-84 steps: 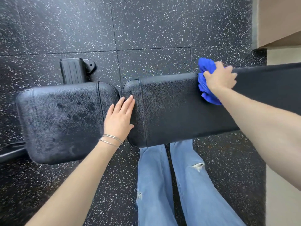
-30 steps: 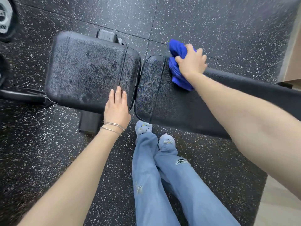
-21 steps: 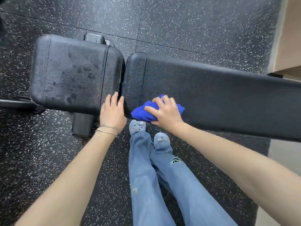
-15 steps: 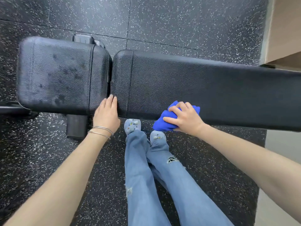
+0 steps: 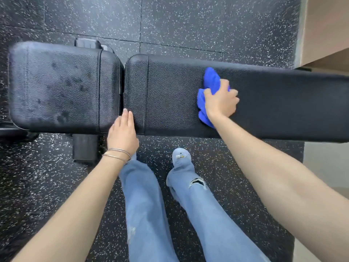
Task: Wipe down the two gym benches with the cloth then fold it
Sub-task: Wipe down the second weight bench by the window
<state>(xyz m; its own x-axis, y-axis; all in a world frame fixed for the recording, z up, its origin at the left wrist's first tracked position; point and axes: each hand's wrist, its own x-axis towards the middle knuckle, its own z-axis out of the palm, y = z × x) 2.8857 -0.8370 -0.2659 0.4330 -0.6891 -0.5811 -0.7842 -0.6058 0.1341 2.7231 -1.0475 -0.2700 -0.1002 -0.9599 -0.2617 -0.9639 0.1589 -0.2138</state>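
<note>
A black padded gym bench lies across the view in two parts: a short seat pad [image 5: 56,87] on the left with dark damp spots, and a long back pad [image 5: 283,103] running off the right edge. My right hand [image 5: 221,103] presses a bunched blue cloth [image 5: 210,82] onto the middle of the long pad. My left hand [image 5: 122,133] rests flat, fingers together, on the near edge at the gap between the two pads. Only this one bench is in view.
Black speckled rubber floor [image 5: 188,21] surrounds the bench. My jeans-clad legs and shoes [image 5: 181,156] stand just in front of it. A black frame foot [image 5: 84,148] sticks out under the seat pad. A beige wall or cabinet [image 5: 324,29] fills the upper right.
My right hand has slid the cloth from the long pad's near edge rightward and up onto its middle. The left hand stays at the gap between pads.
</note>
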